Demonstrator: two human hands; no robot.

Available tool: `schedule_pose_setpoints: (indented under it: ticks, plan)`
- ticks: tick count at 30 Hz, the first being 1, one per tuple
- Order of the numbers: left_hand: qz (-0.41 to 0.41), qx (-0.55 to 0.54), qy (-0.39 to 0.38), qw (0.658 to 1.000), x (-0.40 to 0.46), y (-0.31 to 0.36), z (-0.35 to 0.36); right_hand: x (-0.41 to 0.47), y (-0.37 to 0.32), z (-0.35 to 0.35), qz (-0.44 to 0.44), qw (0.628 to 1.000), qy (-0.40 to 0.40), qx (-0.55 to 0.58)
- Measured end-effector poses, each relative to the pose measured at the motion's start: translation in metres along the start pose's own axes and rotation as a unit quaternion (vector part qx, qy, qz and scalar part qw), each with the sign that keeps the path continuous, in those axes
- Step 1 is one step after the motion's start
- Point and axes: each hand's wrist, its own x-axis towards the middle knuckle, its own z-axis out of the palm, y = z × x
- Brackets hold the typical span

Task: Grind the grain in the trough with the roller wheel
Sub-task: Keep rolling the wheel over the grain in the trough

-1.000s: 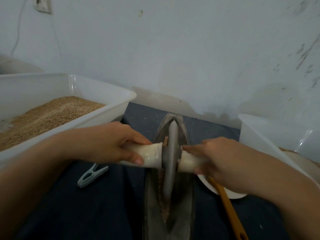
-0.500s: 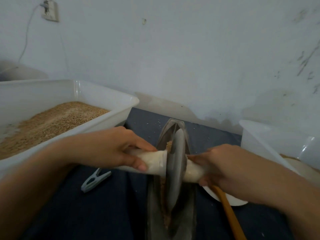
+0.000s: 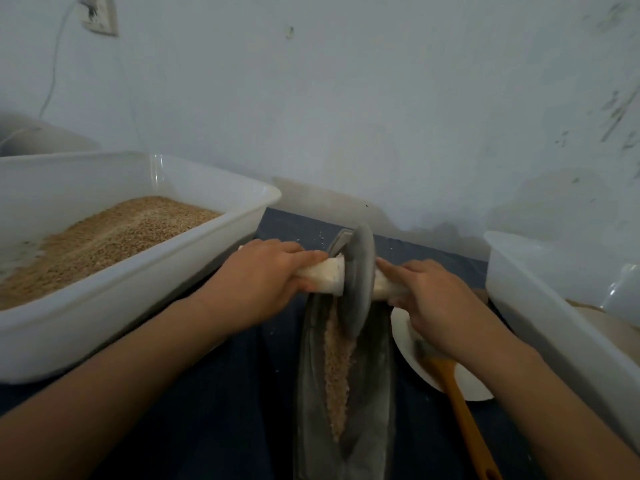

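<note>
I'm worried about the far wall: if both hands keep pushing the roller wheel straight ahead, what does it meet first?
Probably the trough's far tip, right at the roller wheel; the wall stands beyond. Depth is unclear.

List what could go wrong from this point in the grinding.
The roller wheel sits at the trough's far tip; pushing farther may run it off the end. The right hand has fingertips close to the wheel face and may get pinched. Grain heaped along the groove could spill onto the cloth.
</note>
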Motion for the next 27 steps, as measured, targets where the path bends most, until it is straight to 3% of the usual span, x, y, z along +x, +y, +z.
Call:
schedule_pose_setpoints:
  ticks: [4,8,11,13,17,20,23,27]
  plan:
    - [0.000,-0.137,-0.074,0.988,-0.008,-0.008,-0.021,-0.008,-0.012,-0.024,-0.061,0.994,-0.081,-0.044]
    - [0.072,-0.305,-0.207,0.927,-0.018,-0.010,-0.055,-0.032,-0.020,-0.056,-0.113,0.982,-0.149,-0.008]
    - [0.081,-0.357,-0.261,0.893,-0.021,-0.010,-0.065,-0.043,-0.023,-0.068,-0.126,0.978,-0.166,0.024]
    - [0.070,-0.330,-0.247,0.908,-0.020,-0.010,-0.060,-0.040,-0.022,-0.065,-0.115,0.981,-0.157,0.016]
    - [-0.005,-0.129,-0.123,0.984,-0.011,-0.003,-0.029,-0.012,-0.018,-0.034,-0.037,0.993,-0.111,-0.023]
    - [-0.019,-0.016,-0.024,0.999,-0.004,0.000,-0.007,0.000,-0.009,-0.009,-0.009,0.999,-0.021,-0.028]
    - [-0.006,-0.051,-0.014,0.999,0.000,-0.004,-0.004,0.000,-0.005,-0.006,-0.017,0.999,-0.018,-0.032]
    - [0.017,-0.198,-0.112,0.974,-0.009,-0.011,-0.029,-0.012,-0.016,-0.033,-0.074,0.991,-0.103,-0.041]
